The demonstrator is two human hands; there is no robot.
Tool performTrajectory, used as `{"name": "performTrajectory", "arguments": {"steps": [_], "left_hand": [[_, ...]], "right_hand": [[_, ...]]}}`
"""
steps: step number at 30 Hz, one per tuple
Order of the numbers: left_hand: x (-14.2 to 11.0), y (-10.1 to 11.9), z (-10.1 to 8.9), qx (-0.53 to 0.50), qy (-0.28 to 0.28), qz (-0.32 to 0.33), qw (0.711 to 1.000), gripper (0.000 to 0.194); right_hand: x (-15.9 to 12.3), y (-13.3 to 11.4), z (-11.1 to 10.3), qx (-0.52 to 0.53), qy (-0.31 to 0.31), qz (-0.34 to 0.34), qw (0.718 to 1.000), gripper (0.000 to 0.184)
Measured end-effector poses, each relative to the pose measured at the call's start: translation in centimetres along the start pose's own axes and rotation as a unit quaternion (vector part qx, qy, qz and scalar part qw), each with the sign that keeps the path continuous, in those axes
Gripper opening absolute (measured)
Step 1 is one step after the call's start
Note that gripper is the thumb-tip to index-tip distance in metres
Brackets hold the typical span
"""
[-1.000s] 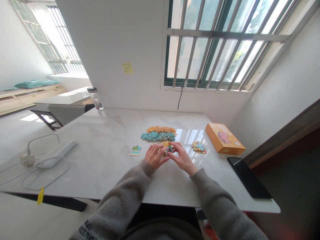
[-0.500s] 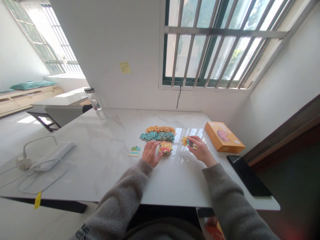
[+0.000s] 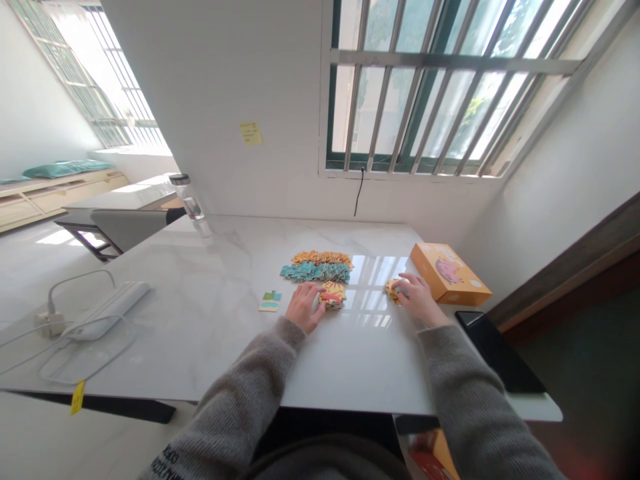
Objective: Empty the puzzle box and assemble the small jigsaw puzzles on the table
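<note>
My left hand [image 3: 304,308] rests on the white table, its fingers and thumb curled against the left side of a small stack of jigsaw puzzle pieces [image 3: 333,293]. The top piece is yellow with red. Farther right, my right hand [image 3: 420,301] has its fingertips closed on yellow puzzle pieces [image 3: 391,289] low over the table; the fingers partly hide them. Behind the stack lie a row of teal puzzle pieces [image 3: 315,272] and a row of orange puzzle pieces [image 3: 323,257]. Left of my left hand is a green and light-blue puzzle piece pair [image 3: 270,301].
An orange box [image 3: 450,273] stands on the right, with a black tablet-like slab [image 3: 500,350] nearer me. On the left are a white power strip [image 3: 113,312] with cables and a clear bottle [image 3: 187,198]. The table's front edge [image 3: 350,408] is close to me.
My right hand has moved to the right, toward the orange box, together with the yellow puzzle piece. My left hand has stayed at the stack.
</note>
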State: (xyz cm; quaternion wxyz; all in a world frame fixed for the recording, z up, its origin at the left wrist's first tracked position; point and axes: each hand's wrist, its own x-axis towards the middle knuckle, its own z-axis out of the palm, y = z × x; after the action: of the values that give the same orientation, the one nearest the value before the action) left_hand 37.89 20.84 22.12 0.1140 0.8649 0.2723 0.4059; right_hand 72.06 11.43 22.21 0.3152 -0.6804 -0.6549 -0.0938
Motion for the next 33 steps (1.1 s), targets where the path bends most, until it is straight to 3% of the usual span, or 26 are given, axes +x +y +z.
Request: {"name": "performTrajectory", "arguments": {"steps": [3,6,9,14,25,30,33], "left_hand": [[0.1,0.1,0.0,-0.018,-0.004,0.004,1.000,0.030],[0.1,0.1,0.0,-0.015,-0.007,0.005,1.000,0.028],[0.0,0.0,0.1,-0.002,-0.022,0.002,1.000,0.024],[0.0,-0.2,0.2,-0.004,-0.047,0.002,0.999,0.020],[0.0,-0.1,0.2,-0.014,-0.037,0.005,0.999,0.028],[0.2,0.3,0.0,-0.058,-0.009,0.004,0.998,0.038],[0.5,0.6,-0.4,-0.126,0.015,0.003,0.992,0.033]], "right_hand": [[0.2,-4.4,0.5,0.032,0.028,-0.027,0.999,0.021],[0.3,-9.7,1.9,0.121,-0.035,-0.100,0.987,0.025],[0.5,-13.0,3.5,0.150,-0.067,-0.125,0.978,0.024],[1.1,-13.5,4.3,0.184,-0.080,-0.111,0.973,0.017],[1.2,-13.3,3.1,0.218,-0.064,-0.088,0.970,0.034],[0.9,-14.6,2.6,0.250,-0.007,-0.085,0.965,0.035],[0.4,-15.9,2.4,0.277,0.022,-0.096,0.956,0.035]]}}
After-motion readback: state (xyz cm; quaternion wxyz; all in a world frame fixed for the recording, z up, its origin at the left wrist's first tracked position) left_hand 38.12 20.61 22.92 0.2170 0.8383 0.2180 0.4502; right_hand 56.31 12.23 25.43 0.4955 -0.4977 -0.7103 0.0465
